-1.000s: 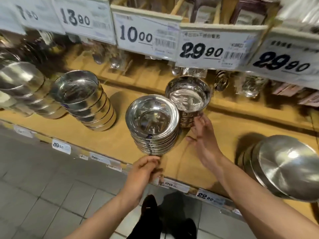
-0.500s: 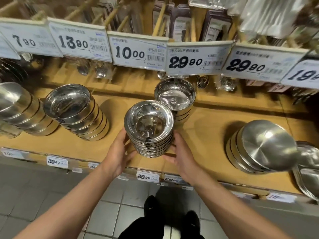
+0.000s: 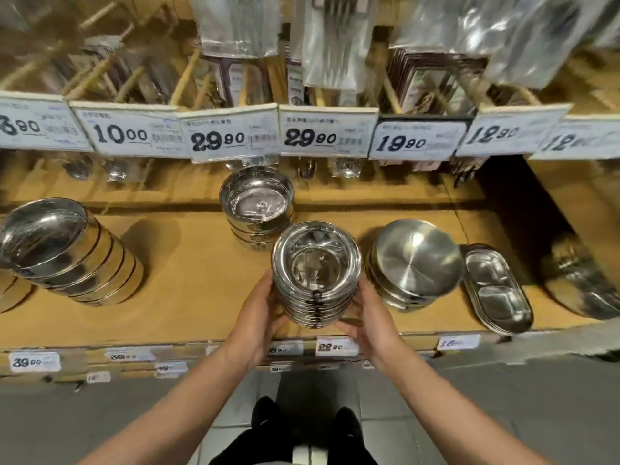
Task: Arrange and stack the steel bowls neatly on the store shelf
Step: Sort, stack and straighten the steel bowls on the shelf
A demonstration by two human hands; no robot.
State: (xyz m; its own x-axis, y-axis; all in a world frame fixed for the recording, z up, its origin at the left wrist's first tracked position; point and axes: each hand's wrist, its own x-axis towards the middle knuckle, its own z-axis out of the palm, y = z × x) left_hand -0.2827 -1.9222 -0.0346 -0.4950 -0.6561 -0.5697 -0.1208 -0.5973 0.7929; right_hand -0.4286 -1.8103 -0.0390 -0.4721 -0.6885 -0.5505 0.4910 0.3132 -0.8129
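Both hands, left hand and right hand, grip the bowl stack between them.

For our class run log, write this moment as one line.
left hand + right hand: grip stack of steel bowls | location: shelf front

My fingertips vanish behind the bowl stack. The far-left price tag is cut off, reading "390".

Single head-worn wide-angle view: looks forward and steeply down, close over the wooden store shelf; price tags across the upper frame, grey floor below. No second view to overlap.
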